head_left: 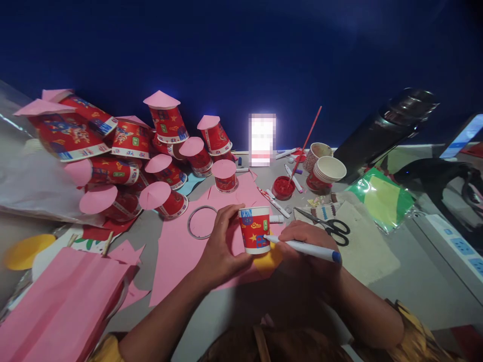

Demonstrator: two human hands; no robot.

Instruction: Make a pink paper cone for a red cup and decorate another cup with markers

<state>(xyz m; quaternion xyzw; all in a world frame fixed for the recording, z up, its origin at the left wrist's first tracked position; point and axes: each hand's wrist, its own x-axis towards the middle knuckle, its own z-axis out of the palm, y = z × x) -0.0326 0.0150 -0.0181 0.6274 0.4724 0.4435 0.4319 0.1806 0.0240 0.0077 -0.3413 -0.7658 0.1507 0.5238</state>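
A red patterned paper cup (253,229) is gripped at its rim and base by my left hand (222,241), its side facing me. In my right hand (305,239) is a white marker with a blue end (311,247), its tip at blue window-like marks low on the cup. Under the cup lies a pink paper sheet (177,261) bearing a grey ring (189,223) and a piece of yellow paper (267,264). Black-handled scissors (335,229) rest just beyond my right hand.
Several red cups with pink cone tops (164,120) are piled at the back left. A pink paper bag (68,301) lies front left. At the right are stacked cups (326,173), a red paint pot (283,187), a black flask (388,133) and a power strip (453,246).
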